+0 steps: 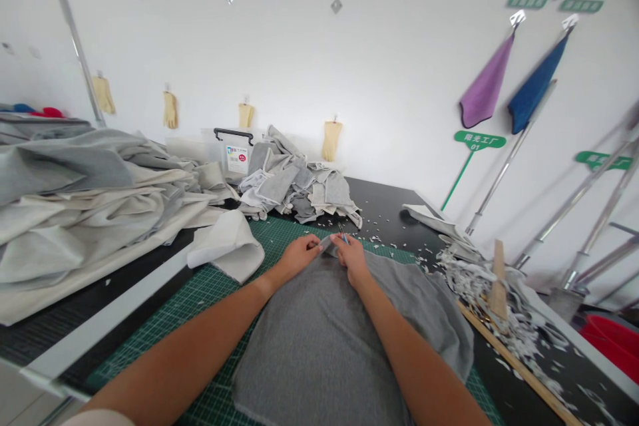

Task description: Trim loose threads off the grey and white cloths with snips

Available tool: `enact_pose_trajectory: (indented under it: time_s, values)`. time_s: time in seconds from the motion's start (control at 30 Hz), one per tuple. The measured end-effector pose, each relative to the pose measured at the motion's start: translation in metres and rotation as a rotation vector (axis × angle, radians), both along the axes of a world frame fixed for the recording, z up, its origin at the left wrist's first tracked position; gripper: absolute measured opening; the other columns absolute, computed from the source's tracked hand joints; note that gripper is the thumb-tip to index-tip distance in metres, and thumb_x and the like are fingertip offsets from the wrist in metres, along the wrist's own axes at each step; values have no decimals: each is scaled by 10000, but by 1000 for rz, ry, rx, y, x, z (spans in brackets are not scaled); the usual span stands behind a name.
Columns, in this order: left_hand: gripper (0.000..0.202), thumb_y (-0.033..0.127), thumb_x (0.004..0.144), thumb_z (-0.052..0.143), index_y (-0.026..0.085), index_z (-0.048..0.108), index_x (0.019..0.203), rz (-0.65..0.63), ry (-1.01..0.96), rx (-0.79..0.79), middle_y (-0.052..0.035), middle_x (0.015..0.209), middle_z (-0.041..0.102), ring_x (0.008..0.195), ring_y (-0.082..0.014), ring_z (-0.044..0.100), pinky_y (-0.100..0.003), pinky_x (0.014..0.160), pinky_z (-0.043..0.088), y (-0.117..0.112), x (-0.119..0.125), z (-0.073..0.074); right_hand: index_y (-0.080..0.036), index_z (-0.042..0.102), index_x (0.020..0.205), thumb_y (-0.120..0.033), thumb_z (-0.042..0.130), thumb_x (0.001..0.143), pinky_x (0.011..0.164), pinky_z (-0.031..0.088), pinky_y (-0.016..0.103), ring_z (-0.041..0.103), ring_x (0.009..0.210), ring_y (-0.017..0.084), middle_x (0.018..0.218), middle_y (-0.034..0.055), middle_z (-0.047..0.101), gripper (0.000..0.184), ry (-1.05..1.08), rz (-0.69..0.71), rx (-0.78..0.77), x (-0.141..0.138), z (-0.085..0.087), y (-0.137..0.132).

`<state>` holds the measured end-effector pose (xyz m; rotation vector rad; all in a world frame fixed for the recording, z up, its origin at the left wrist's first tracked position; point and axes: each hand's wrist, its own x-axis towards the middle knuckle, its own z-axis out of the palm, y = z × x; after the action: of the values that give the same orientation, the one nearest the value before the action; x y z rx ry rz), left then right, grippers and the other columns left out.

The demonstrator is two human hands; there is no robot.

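At the frame's centre, the left hand (298, 254) pinches the far edge of the grey cloth (329, 339) — the right hand (352, 257) grips small scissors (342, 233) there (blades barely visible). The cloth lies on the green cutting mat (200, 293).

small tool (342, 234) in right hand (351, 258) indistinct

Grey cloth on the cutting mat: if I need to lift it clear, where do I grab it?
Probably the near right edge of the grey cloth, coming from the right: it lies flat and bare there, whereas the left hand and right hand pinch its far edge.
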<state>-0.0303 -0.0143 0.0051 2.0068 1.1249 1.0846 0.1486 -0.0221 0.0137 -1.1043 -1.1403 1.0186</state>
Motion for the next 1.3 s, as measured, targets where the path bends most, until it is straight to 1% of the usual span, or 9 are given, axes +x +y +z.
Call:
enact_pose_trajectory:
  time_s: [0.2, 0.33, 0.5, 0.67, 0.8, 0.93, 1.03, 1.17, 1.3]
  values:
    - [284, 450, 852, 582, 203, 706, 917, 16, 53, 21, 0, 754, 676, 686, -165, 579, -235, 620, 370, -1, 0, 1, -186, 602, 834, -490, 807, 658, 334, 121, 202, 212, 330, 50, 396, -132, 313, 407, 112, -48, 2, 9, 12, 4]
    - [265, 446, 860, 573, 211, 693, 885, 17, 64, 43, 5, 755, 670, 671, -161, 560, -236, 621, 357, -3, 0, 2, -190, 593, 845, -481, 813, 662, 332, 132, 196, 200, 336, 46, 400, -140, 299, 409, 160, -71, 19, 16, 21, 5]
    - [234, 422, 869, 561, 219, 672, 836, 30, 108, 69, 10, 738, 650, 667, -159, 551, -235, 610, 339, -3, 0, 2, -186, 598, 856, -449, 809, 670, 330, 117, 191, 193, 336, 47, 389, -141, 297, 385, 192, -98, 13, 22, 27, 6]
    - [259, 436, 860, 559, 211, 661, 785, 23, 113, 68, 14, 705, 628, 661, -157, 540, -234, 611, 340, -3, 0, 1, -197, 570, 804, -434, 813, 668, 323, 112, 196, 194, 330, 46, 388, -141, 290, 366, 209, -122, 17, 23, 31, 5]
    - [285, 459, 850, 566, 209, 665, 755, -4, 113, 51, 18, 683, 613, 656, -157, 533, -229, 595, 335, 0, 0, 1, -212, 526, 735, -400, 814, 671, 323, 112, 208, 197, 334, 44, 402, -136, 287, 350, 223, -130, 28, 25, 41, 4]
    - [304, 465, 839, 587, 196, 653, 713, -63, 166, 12, 25, 650, 588, 624, -151, 518, -220, 567, 318, 2, -4, 5, -222, 498, 695, -389, 817, 668, 327, 110, 231, 196, 338, 48, 407, -134, 274, 362, 239, -140, 67, 32, 59, 0]
    - [321, 465, 832, 603, 184, 645, 683, -181, 214, 0, 30, 623, 573, 601, -146, 509, -218, 557, 317, 0, -9, 13, -211, 535, 736, -400, 826, 659, 330, 107, 232, 188, 337, 45, 413, -140, 269, 355, 248, -155, 109, 41, 78, -4]
    - [286, 452, 810, 626, 190, 712, 738, -336, 262, -37, 25, 662, 640, 607, -158, 540, -222, 543, 336, -5, -17, 26, -189, 569, 766, -378, 842, 652, 326, 111, 218, 186, 337, 36, 418, -143, 281, 352, 261, -174, 170, 57, 106, -13]
    - [244, 425, 752, 681, 194, 758, 772, -428, 303, -132, 28, 649, 670, 580, -160, 552, -225, 516, 346, -10, -25, 41, -195, 538, 734, -338, 847, 673, 313, 118, 204, 185, 336, 30, 433, -145, 267, 346, 264, -174, 245, 77, 139, -29]
